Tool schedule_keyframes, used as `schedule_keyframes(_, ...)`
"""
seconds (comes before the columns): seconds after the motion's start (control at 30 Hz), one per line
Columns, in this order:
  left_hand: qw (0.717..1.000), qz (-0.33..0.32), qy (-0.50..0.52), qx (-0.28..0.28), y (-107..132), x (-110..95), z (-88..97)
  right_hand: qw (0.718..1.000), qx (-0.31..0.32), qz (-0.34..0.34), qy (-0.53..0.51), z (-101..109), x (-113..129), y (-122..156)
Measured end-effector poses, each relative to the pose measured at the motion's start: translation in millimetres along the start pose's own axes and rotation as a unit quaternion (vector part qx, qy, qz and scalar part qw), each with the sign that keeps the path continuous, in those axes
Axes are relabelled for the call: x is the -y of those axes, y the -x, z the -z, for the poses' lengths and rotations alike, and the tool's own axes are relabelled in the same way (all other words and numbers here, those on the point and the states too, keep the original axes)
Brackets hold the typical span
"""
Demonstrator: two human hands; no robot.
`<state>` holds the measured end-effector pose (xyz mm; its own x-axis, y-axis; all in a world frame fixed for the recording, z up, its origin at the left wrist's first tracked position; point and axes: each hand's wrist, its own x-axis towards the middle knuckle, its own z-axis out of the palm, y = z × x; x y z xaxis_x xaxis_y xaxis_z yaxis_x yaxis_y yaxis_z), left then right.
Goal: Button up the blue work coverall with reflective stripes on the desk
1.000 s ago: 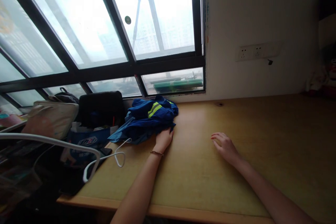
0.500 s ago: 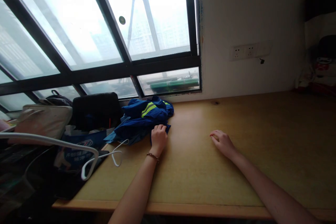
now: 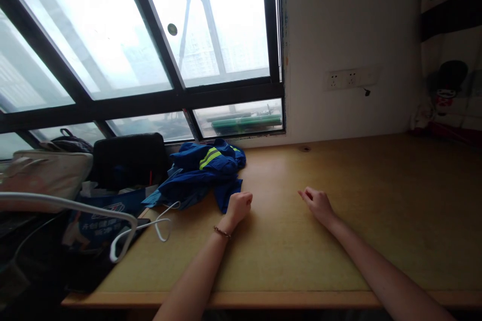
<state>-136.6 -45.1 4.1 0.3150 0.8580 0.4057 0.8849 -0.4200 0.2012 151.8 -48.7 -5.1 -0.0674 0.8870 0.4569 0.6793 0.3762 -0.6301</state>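
Observation:
A rumpled blue garment (image 3: 211, 168) with a yellow-green reflective stripe lies at the back left of the wooden table (image 3: 271, 261). Just in front of its right edge is my left hand (image 3: 239, 206), curled into a fist, with a beaded bracelet on the wrist. Nothing shows in that fist. To the right, my right hand (image 3: 317, 204) rests over the bare tabletop with its fingers curled in and one fingertip pointing left. No object is visible in it either.
White cable or tubing (image 3: 162, 225) lies left of my left arm, beside a thicker white curved bar (image 3: 75, 199). Bags, including a blue printed bag (image 3: 101, 223), crowd the left. A window (image 3: 222, 30) and a wall socket (image 3: 342, 79) are behind the table.
My left hand has come off the garment's edge, moved slightly right and nearer, and curled into a fist. My right hand has barely moved. The view has turned slightly right.

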Motion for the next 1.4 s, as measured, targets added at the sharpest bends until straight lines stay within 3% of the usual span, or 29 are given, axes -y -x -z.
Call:
schedule_keyframes(0.2,0.999,0.041,0.010,-0.008,-1.5,4.9,-0.8,0.999,0.028,0.030,0.028,-1.9,1.1,2.6)
schedule_keyframes(0.9,0.998,0.025,0.065,0.001,-3.1,2.4,-2.4,0.998,0.038,0.035,0.028,-2.7,0.9,2.2)
schedule_keyframes(1.4,0.998,0.041,0.050,-0.002,-2.1,4.9,-3.8,0.997,0.050,0.037,0.038,-2.9,1.0,2.5)
